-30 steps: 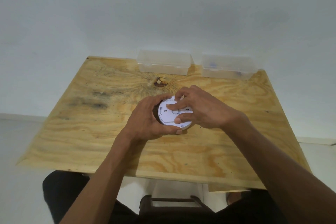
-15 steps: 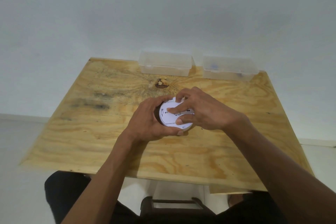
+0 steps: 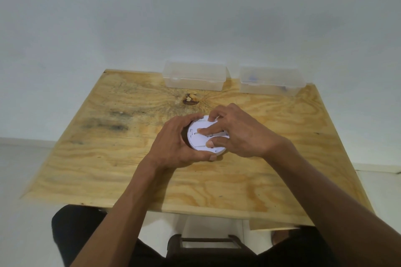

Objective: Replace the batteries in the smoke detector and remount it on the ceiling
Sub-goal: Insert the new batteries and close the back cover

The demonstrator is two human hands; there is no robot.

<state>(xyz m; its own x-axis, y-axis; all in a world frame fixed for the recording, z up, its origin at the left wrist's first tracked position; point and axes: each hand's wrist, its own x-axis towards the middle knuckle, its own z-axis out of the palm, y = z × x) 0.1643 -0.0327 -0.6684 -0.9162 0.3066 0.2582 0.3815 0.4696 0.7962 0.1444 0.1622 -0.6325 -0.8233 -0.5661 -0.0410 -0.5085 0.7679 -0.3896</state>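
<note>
You steady the white smoke detector (image 3: pixel 204 138) at the middle of the plywood worktop (image 3: pixel 108 158), back plate facing you. Your left hand (image 3: pixel 173 143) cups its rim as a brace; your right hand (image 3: pixel 238 134) arches over, fingertips (image 3: pixel 200 130) pressing the plate, likely working the cover.

Soft even light, wide-angle edge distortion.

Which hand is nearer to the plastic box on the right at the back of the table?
Right. The right hand lies on the smoke detector, on the side below the right-hand box. The left hand grips the detector's opposite side, farther away.
</note>
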